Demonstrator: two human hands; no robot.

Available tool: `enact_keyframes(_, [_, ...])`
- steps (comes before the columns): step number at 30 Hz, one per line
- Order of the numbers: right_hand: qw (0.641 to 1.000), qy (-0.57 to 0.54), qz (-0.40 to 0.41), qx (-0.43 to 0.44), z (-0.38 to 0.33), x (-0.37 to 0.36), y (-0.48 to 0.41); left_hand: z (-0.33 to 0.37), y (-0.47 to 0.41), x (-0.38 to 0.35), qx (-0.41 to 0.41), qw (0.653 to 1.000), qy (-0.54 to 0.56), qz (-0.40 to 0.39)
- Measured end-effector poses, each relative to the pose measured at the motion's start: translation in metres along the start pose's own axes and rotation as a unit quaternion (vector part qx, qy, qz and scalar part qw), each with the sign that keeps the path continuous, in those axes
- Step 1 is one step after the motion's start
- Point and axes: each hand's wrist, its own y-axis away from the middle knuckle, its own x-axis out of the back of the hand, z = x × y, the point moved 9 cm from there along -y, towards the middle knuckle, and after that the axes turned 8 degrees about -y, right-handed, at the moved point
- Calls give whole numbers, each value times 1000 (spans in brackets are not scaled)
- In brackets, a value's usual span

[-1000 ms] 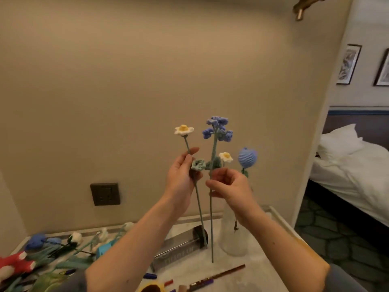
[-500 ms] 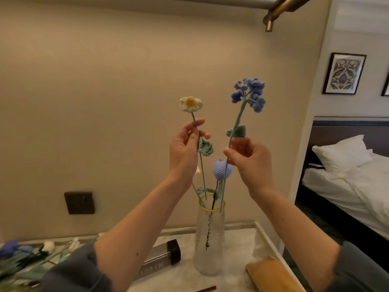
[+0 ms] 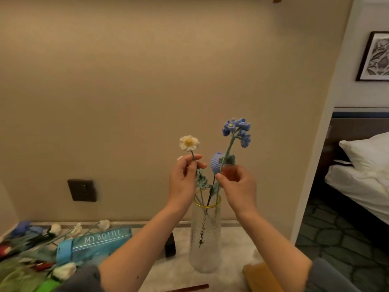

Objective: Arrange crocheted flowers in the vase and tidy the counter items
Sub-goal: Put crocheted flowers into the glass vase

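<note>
A bedroom or hotel room is indicated by the bed [image 3: 341, 182] made up with white sheets [image 3: 370, 186] and a pillow [image 3: 366, 152], the framed picture [image 3: 376, 57] hung above it, and the patterned carpet [image 3: 336, 239].

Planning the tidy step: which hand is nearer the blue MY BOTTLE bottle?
Left. The left hand, pinching the daisy stem, sits above and right of the bottle; the right hand, pinching the blue flower stem, is farther right, beyond the vase.
</note>
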Motion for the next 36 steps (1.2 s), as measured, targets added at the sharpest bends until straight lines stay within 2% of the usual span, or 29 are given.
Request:
enact_keyframes(6, [998,52,-17,-7,30,0,20,-29,27,5,3,999,-47,14])
enact_keyframes(14, [995,55,3,-83,72,7,38,-72,52,14,88,986,-141,26])
enact_keyframes(17, [992,58,1,-108,81,6,40,-79,56,17,112,983,-145,31])
enact_keyframes(25, [989,93,-18,-109,92,-2,43,-87,53,9,163,970,-177,-20])
enact_keyframes(28, [987,87,-29,-130,97,-4,49,-92,55,10,177,966,-187,-31])
enact_keyframes(32, [986,27,-9,-165,101,0,65,-99,66,13,201,968,-148,-38])
enact_keyframes(36, [968,-14,-6,-251,115,-6,91,-103,74,22,208,970,-122,-36])
